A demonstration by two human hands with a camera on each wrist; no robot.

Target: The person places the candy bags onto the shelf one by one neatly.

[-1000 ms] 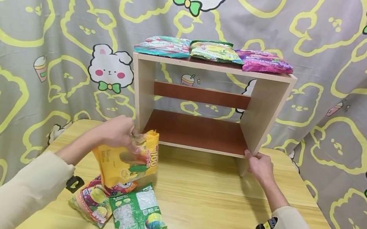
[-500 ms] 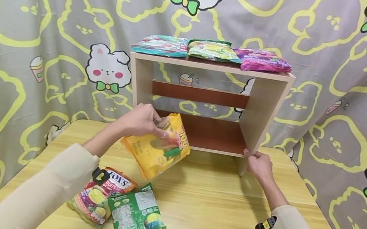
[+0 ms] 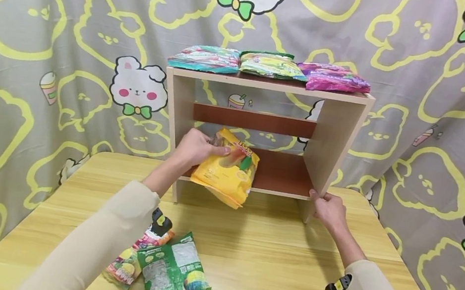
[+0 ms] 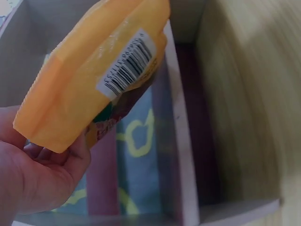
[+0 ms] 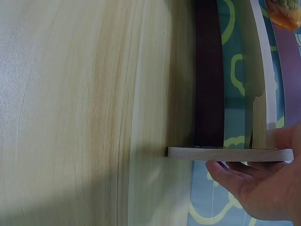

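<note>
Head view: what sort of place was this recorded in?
Probably a makeshift indoor filming corner: a cartoon-print curtain hangs behind and along both sides of a wood-grain table, on which a small shelf unit stands with three bags lying on top.

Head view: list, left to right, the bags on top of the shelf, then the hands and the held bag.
Top: teal bag → yellow-green bag → pink bag. Below: left hand → yellow bag → right hand.
</note>
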